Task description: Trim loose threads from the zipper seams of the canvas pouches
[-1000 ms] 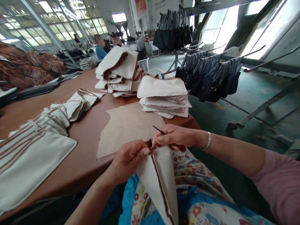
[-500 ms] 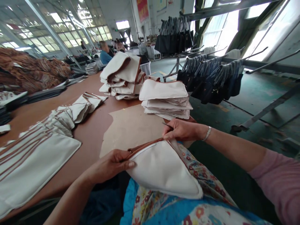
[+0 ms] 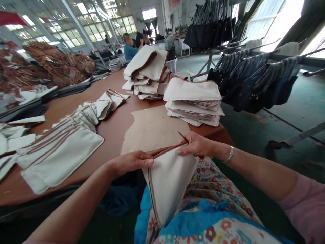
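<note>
Between my two hands hangs a white fabric pouch (image 3: 169,179) with brown edging, its lower corner pointing down over my floral apron (image 3: 215,189). My left hand (image 3: 133,161) pinches its upper edge on the left. With my right hand (image 3: 195,145) I grip the right end of the same edge. A thin dark pointed tool (image 3: 183,137) sticks out from the fingers of my right hand; its kind cannot be made out. Just beyond the pouch, a sheet of tan paper (image 3: 154,127) lies on the brown table (image 3: 111,127).
A neat stack of white pieces (image 3: 193,89) stands at the table's right edge, beside a taller pile (image 3: 146,73). More pouches (image 3: 68,152) overlap on the left. Racks of dark bags (image 3: 256,84) stand to the right. A person (image 3: 129,49) sits at the back.
The pouch has turned in my hands, its lower corner swinging left to hang down. My left hand has shifted right along the edge. The view has swung left.
</note>
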Available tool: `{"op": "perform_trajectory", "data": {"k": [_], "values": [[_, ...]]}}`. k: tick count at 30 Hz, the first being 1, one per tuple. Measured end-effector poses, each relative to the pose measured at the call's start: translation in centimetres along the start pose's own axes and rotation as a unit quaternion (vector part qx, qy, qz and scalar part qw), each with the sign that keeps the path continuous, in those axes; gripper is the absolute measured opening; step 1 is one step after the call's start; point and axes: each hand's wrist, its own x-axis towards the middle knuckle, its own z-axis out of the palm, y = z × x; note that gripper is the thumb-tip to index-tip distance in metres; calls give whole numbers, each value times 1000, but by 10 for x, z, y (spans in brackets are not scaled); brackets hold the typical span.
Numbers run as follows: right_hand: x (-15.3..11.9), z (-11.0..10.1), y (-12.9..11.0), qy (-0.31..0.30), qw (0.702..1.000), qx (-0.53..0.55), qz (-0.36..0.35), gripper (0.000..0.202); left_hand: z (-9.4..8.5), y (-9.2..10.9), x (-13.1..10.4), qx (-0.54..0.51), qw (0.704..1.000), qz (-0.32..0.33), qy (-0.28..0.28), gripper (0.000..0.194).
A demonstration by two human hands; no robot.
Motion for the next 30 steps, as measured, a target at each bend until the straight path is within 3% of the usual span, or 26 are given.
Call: {"op": "perform_trajectory", "data": {"k": [4, 8, 10, 13, 15, 18, 24, 30], "values": [[-8, -24, 31, 45, 997, 54, 16, 39, -6, -12, -6, -57, 998, -27, 5, 39], [-5, -32, 29, 32, 992, -125, -9, 32, 5, -11, 12, -40, 999, 4, -13, 34], [-3, -25, 14, 34, 984, -162, -62, 35, 14, -7, 21, -38, 998, 38, -42, 32], [-1, -6, -8, 1, 990, -63, -127, 41, 24, -3, 28, -54, 994, 79, -50, 27], [0, 6, -16, -37, 989, -1, -143, 36, 27, -1, 29, -74, 992, 78, -59, 26], [0, 15, -18, -43, 988, 13, -147, 28, 30, 3, 26, -82, 992, 70, -67, 23], [-4, 15, -18, -30, 990, -12, -138, 15, 38, 7, 26, -34, 995, 88, 8, 22], [-9, 20, -25, 10, 990, -48, -132, 15, 43, 1, 31, -70, 994, 72, 44, 19]]}}
